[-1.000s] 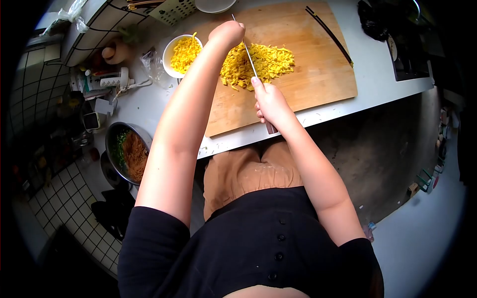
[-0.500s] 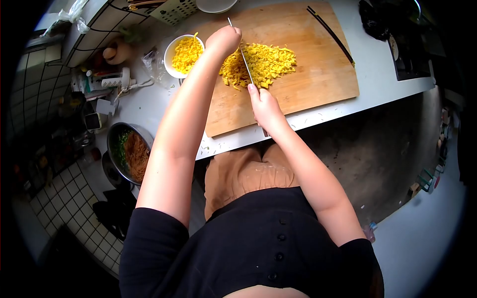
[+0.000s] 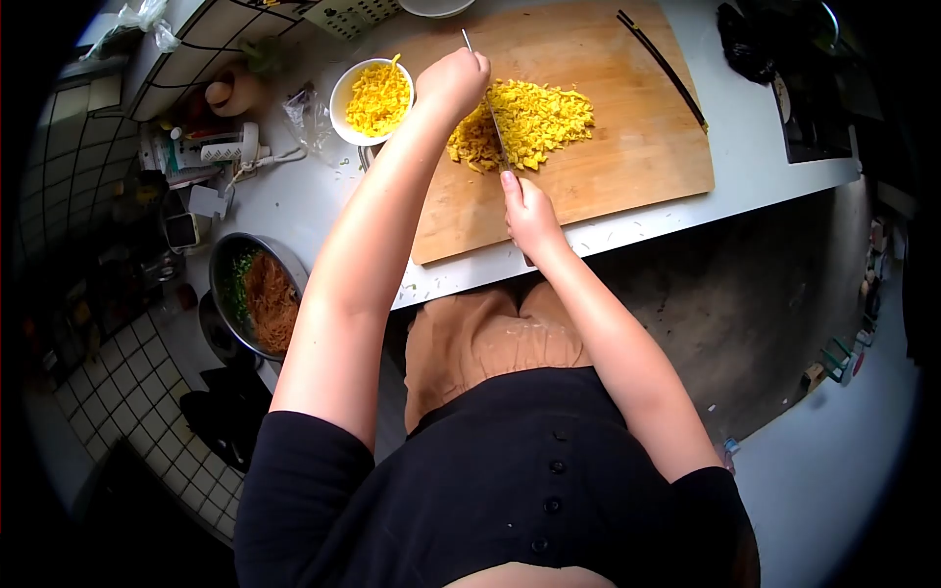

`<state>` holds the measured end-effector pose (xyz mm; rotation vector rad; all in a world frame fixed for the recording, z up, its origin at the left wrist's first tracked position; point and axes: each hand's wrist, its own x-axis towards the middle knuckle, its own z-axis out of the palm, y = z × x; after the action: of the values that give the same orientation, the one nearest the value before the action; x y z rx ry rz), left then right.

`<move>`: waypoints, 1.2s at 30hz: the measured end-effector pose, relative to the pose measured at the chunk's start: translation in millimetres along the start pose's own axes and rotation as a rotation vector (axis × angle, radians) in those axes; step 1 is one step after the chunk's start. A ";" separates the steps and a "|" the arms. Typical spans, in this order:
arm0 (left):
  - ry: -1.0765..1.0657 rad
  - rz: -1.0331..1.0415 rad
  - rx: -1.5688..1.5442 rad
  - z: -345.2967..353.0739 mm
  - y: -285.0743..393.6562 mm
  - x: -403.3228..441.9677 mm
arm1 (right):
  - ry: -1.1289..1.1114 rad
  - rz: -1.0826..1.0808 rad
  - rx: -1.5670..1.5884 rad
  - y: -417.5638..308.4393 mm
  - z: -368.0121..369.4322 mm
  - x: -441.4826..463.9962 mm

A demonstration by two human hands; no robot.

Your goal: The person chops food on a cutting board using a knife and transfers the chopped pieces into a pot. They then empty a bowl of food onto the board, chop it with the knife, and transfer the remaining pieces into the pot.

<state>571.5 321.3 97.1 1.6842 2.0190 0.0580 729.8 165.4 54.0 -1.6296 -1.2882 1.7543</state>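
Observation:
A pile of chopped yellow food [image 3: 544,116], perhaps egg, lies on the wooden cutting board [image 3: 627,162]. The long blade of a knife [image 3: 497,125] crosses the left part of this pile. My right hand [image 3: 534,218] is closed around the knife's handle near the board's front edge. Toward the far end, my left hand [image 3: 453,82] is closed on the blade's back, with the tip sticking out beyond it; its fingers are partly hidden. Beside my left wrist stands a white bowl [image 3: 338,106] filled with yellow strips.
Black chopsticks [image 3: 662,71] lie at the board's right. A metal bowl [image 3: 218,284] with green and orange-brown shredded food stands at left. Behind the board are a pale perforated basket [image 3: 353,15] and a white dish [image 3: 436,7]. A black bag [image 3: 745,44] sits far right.
The whole view has shifted slightly. Both hands keep hold of the knife, whose blade has moved a little and shows at a slightly different angle over the yellow pile.

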 end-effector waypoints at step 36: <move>-0.013 -0.022 0.064 -34.0 8.0 -11.9 | -0.104 0.075 0.185 -48.8 -10.5 -25.7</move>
<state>566.4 321.7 133.7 1.6967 2.0492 -0.0257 731.8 171.8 109.7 -1.5182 -1.0850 1.9633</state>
